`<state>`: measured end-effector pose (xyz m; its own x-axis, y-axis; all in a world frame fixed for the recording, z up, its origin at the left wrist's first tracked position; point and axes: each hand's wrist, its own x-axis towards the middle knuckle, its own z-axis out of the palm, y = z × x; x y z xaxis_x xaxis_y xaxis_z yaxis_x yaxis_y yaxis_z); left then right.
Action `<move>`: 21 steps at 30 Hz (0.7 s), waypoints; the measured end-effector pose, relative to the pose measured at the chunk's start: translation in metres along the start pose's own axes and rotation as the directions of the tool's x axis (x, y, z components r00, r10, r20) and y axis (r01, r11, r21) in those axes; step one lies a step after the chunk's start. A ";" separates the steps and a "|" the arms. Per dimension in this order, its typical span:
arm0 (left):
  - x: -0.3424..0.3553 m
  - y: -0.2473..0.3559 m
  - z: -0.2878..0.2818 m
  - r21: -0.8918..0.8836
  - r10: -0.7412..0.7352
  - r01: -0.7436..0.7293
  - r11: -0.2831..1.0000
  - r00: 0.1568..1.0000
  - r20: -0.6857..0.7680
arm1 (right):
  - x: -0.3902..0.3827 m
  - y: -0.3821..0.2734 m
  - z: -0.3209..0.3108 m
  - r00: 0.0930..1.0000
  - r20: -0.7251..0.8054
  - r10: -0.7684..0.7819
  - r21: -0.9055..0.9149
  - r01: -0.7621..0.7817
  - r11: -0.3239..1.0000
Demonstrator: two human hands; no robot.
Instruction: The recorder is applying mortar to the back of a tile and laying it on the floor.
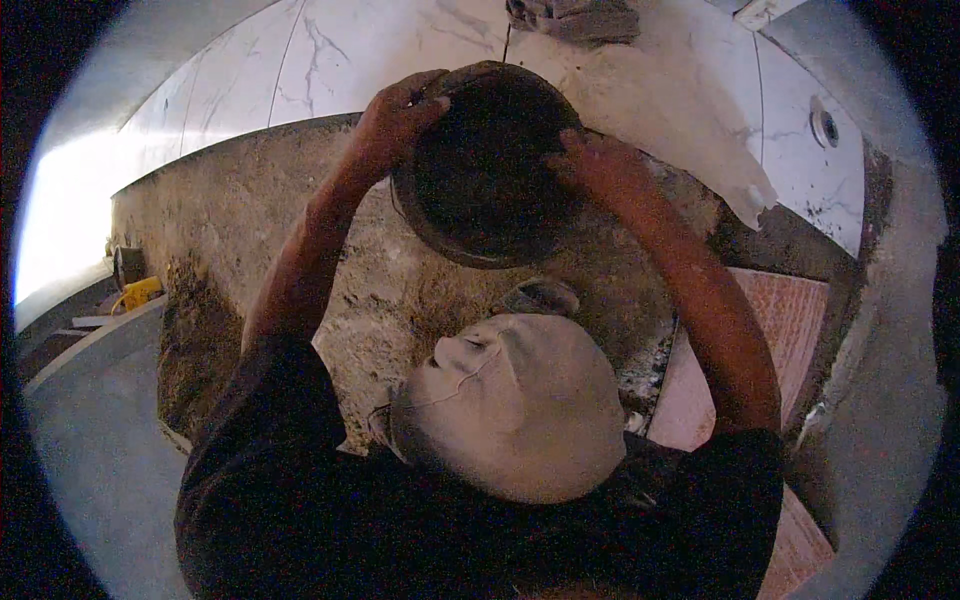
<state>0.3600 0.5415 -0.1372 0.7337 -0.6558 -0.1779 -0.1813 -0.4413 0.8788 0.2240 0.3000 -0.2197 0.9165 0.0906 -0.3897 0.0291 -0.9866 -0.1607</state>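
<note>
A dark round tub (485, 170) is tilted up in front of me above rough, sandy ground (250, 215). My left hand (400, 120) grips its upper left rim. My right hand (595, 165) holds it at the right side, fingers over the edge. The tub's interior is too dark to make out. Below it is rounded beige fabric (510, 400), apparently my own clothing, between my dark-sleeved arms.
White veined tiles (320, 50) line the far side, with pale cream material (690, 100) and a grey cloth (570, 20). A round drain-like fitting (824, 125) is right. Pinkish boards (740, 330) lie right; a yellow container (140, 295) stands beyond a pale curved ledge (90, 360) left.
</note>
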 end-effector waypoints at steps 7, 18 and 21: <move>0.022 0.003 0.004 0.188 0.207 -0.210 0.959 0.978 0.037 | -0.054 -0.025 -0.002 0.809 -0.403 -0.428 -0.222 0.367 0.903; 0.037 0.018 0.034 0.362 0.202 -0.220 0.906 0.975 0.088 | -0.054 -0.009 -0.055 0.939 -0.315 -0.139 -0.281 0.048 0.959; 0.032 0.011 0.033 0.397 0.242 -0.246 0.884 0.968 0.063 | -0.052 -0.016 -0.022 0.982 -0.183 0.034 -0.081 -0.050 0.996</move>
<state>0.3601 0.4953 -0.1482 0.6255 -0.7801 0.0125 -0.6014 -0.4719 0.6447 0.1841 0.3077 -0.1772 0.9746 0.0304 -0.2220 0.0158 -0.9976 -0.0675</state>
